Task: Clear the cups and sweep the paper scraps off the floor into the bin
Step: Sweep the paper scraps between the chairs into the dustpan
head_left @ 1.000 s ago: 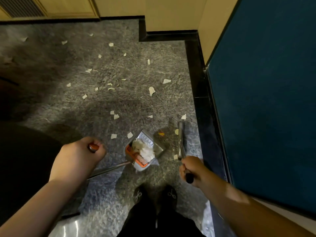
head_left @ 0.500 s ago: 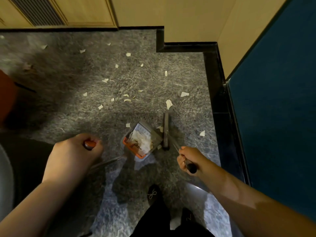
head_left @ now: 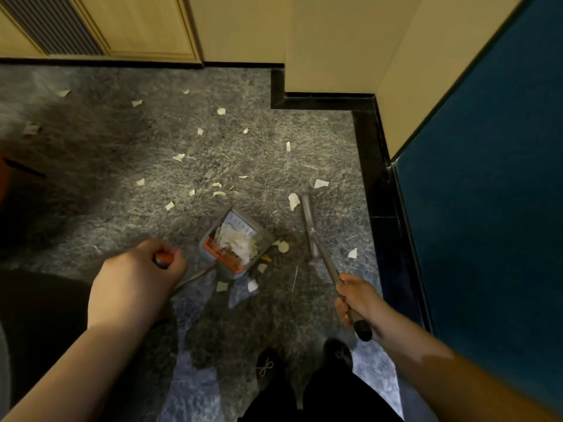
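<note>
Sweeping in progress – dustpan already heaped w/ crumpled paper.
L hand gripping pan's orange-tipped metal handle, R hand clenching broom shaft; thin curled paper scraps lying all over speckled stone floor. Risk: tilting pan, or a hard stroke, is prob. spilling/scattering light bits. Bin, cups: not in sight.

Swung the broom with the right hand away from the dustpan, out toward the floor's black right border; now beside a larger paper scrap.
</note>
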A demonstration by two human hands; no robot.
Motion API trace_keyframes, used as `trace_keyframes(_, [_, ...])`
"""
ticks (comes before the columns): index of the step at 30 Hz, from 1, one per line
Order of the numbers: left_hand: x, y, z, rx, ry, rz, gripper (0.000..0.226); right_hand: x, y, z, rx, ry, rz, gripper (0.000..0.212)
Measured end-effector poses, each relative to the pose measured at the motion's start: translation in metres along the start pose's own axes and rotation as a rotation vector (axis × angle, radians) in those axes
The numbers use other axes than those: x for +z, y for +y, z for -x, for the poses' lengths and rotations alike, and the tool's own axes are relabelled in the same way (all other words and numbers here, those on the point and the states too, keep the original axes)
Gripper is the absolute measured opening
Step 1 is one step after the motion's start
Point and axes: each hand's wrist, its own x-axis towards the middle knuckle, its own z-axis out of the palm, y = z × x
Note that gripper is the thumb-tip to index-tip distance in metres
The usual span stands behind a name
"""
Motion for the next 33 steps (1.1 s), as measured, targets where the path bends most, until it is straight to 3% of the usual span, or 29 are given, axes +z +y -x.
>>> trace_keyframes(9, [0.023, 0.051, -0.01, -0.035, -0.024, 0.03, 0.013, -0.082, -0.021, -0.015, 0.042, 0.147, 0.069, 0.015])
trace_keyframes(12, [0.035, 0.062, -0.014, -0.082, -0.026, 0.026, 0.021, -0.104, -0.03, -0.036, 0.049, 0.163, 0.179, 0.013])
trace_keyframes(15, [0.043, 0.075, -0.015, -0.097, -0.01, 0.058, 0.014, -0.111, -0.038, -0.057, 0.059, 0.164, 0.308, 0.021])
trace_keyframes(20, [0.045, 0.092, -0.015, -0.195, 0.032, 0.058, 0.025, -0.094, -0.067, -0.088, 0.098, 0.055, 0.367, 0.031])
trace_keyframes(23, [0.048, 0.091, -0.015, -0.26, 0.075, 0.071, 0.036, -0.081, -0.087, -0.093, 0.123, -0.018, 0.29, 0.024])
trace_keyframes(26, [0.044, 0.1, -0.014, -0.274, 0.096, 0.049, 0.035, -0.068, -0.108, -0.096, 0.127, -0.101, 0.251, 0.039])
trace_keyframes(33, [0.033, 0.104, -0.034, -0.347, 0.145, 0.056, 0.008, -0.034, -0.16, -0.11, 0.156, -0.182, 0.277, 0.044])
